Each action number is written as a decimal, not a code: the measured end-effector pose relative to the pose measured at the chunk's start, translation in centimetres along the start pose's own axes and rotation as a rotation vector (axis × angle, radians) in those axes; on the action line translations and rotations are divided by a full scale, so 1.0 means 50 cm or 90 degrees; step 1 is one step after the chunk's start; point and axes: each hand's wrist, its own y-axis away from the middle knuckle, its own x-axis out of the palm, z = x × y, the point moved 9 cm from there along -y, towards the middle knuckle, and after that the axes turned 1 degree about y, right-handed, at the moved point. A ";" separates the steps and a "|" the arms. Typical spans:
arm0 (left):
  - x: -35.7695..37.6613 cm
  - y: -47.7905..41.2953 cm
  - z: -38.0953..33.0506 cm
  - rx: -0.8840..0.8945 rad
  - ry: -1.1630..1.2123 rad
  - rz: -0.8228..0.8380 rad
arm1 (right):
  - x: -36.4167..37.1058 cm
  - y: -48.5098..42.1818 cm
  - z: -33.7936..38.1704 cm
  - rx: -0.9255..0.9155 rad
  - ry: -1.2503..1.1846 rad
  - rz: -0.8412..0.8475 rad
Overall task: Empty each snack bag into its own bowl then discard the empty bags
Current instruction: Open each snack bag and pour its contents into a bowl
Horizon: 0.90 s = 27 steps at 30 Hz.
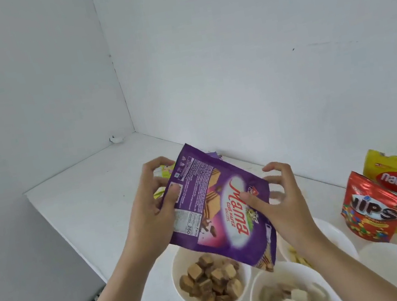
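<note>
At centre, the left hand (149, 211) and right hand (281, 210) grip the purple bag (216, 200); tilting it could spill leftovers into the pale-wafer bowl (257, 287).

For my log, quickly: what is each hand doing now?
Left hand: grips the purple Mama wafer bag.
Right hand: pinches the same bag's edge.

Looks like a plain home corner set up for snacks: white table (81, 196) against 2 bare walls (252, 36), snack bags (375, 210), bowls (181, 263).
</note>
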 end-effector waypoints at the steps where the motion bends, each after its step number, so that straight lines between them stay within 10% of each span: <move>1: -0.012 -0.015 0.010 0.005 -0.008 -0.006 | 0.029 -0.011 -0.013 0.044 -0.076 0.010; 15: -0.319 -0.186 0.189 -0.065 0.029 -0.224 | 0.374 -0.160 -0.041 0.177 -0.244 0.101; 27: -0.433 -0.293 0.182 -0.061 -0.209 0.217 | 0.485 -0.303 -0.075 0.141 -0.311 -0.070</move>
